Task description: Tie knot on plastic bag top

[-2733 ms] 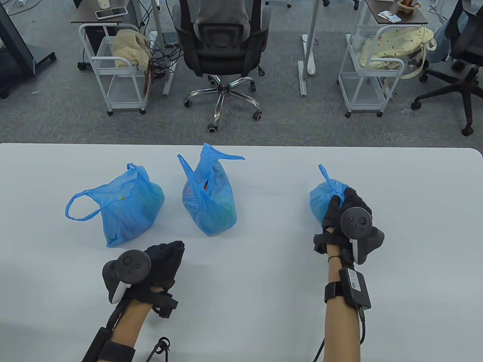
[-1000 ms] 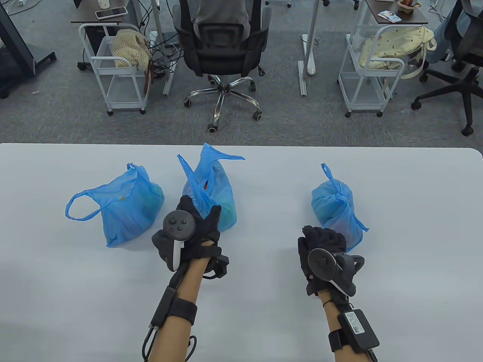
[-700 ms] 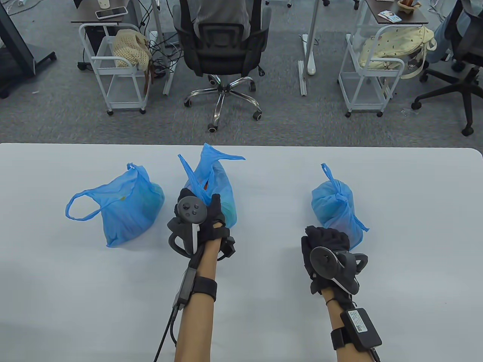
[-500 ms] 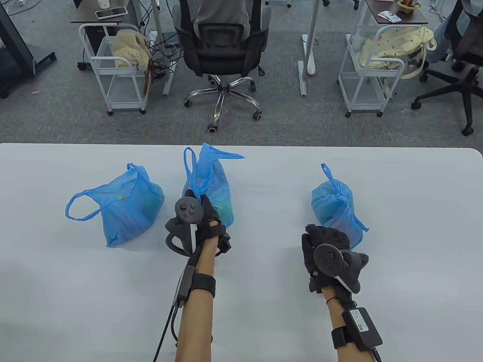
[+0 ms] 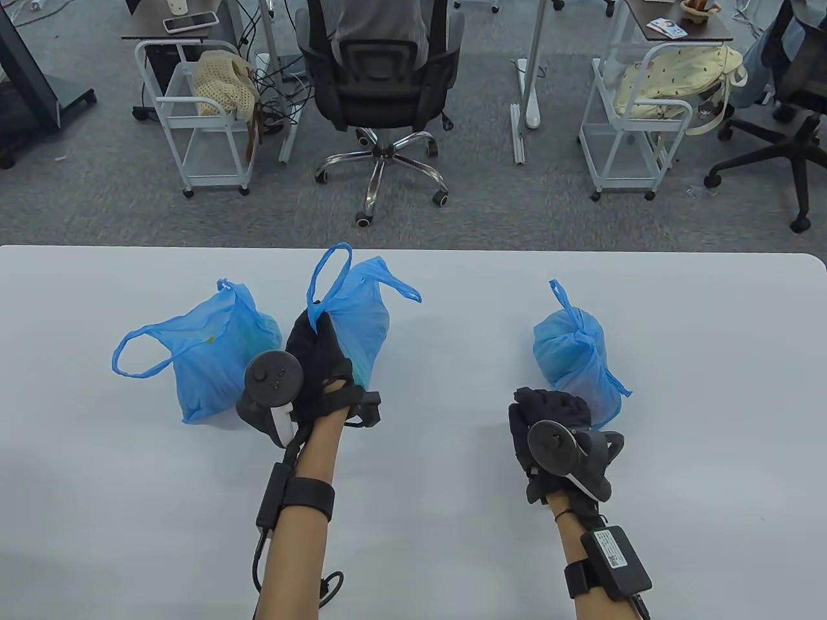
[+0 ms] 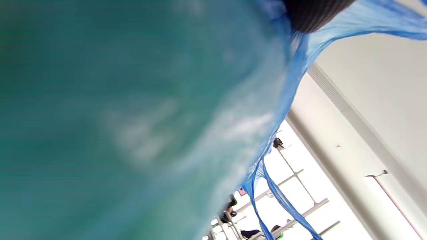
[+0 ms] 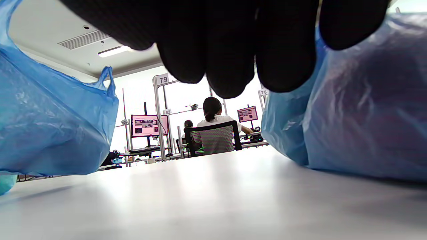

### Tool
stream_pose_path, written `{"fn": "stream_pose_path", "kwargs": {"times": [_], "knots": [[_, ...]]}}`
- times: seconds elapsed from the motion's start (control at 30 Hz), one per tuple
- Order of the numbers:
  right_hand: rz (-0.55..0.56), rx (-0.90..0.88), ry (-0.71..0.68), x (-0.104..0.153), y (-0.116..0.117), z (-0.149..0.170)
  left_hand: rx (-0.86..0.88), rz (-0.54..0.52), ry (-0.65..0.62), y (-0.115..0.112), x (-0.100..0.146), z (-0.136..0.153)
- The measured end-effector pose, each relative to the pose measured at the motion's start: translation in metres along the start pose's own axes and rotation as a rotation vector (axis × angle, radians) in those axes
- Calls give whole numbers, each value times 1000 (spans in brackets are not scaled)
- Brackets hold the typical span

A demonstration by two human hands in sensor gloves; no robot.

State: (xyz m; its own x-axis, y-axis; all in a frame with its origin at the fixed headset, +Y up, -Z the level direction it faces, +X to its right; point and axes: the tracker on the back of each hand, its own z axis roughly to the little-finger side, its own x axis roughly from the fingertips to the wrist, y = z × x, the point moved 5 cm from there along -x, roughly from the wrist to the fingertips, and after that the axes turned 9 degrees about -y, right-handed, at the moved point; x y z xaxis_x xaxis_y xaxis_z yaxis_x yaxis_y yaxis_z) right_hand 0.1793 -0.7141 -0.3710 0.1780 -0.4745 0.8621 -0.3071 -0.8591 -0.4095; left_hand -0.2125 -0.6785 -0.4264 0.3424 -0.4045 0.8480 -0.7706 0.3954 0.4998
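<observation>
Three blue plastic bags sit on a white table [image 5: 452, 516] in an open office. The left hand [image 5: 316, 361] pinches the handle loop of the middle bag [image 5: 362, 316], fingers curled round the plastic, the loop standing up above the knuckles. The right hand [image 5: 549, 420] rests on the table with fingers loosely curled, holding nothing, just beside the knotted bag [image 5: 572, 352] at the right. A third, untied bag [image 5: 219, 355] lies at the left, its loop handle spread towards the left edge.

Bare tabletop runs wide in front of the hands and between the middle and knotted bags; the middle bag stands close to the far edge, the untied one well clear of it.

Half a second ago the left hand sat lower and more to the right of the middle bag; it has since shifted left and forward, and the bag's handle has been drawn up into a taller loop, the bag leaning left, close to the untied one. The right hand has barely moved. The knotted bag lies as before.

From the right wrist view, numbered signs reading 79 [image 7: 163, 79], 82 and 78 hang over desks where a seated person [image 7: 213, 123] faces a monitor.
</observation>
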Motion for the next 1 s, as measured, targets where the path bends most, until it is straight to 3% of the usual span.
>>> {"fn": "stream_pose_path", "kwargs": {"times": [0.3, 0.5, 0.6, 0.77, 1.0], "knots": [[144, -333, 87, 4, -13, 19, 278, 104, -178, 25, 18, -50], [276, -600, 90, 6, -25, 21, 307, 228, -300, 37, 46, -68], [234, -692, 53, 2, -21, 14, 360, 313, -333, 37, 63, -61], [46, -725, -48, -3, -6, -7, 564, 473, -217, 25, 88, -24], [-154, -859, -135, -2, 17, -45, 645, 601, -151, 11, 106, 17]]}}
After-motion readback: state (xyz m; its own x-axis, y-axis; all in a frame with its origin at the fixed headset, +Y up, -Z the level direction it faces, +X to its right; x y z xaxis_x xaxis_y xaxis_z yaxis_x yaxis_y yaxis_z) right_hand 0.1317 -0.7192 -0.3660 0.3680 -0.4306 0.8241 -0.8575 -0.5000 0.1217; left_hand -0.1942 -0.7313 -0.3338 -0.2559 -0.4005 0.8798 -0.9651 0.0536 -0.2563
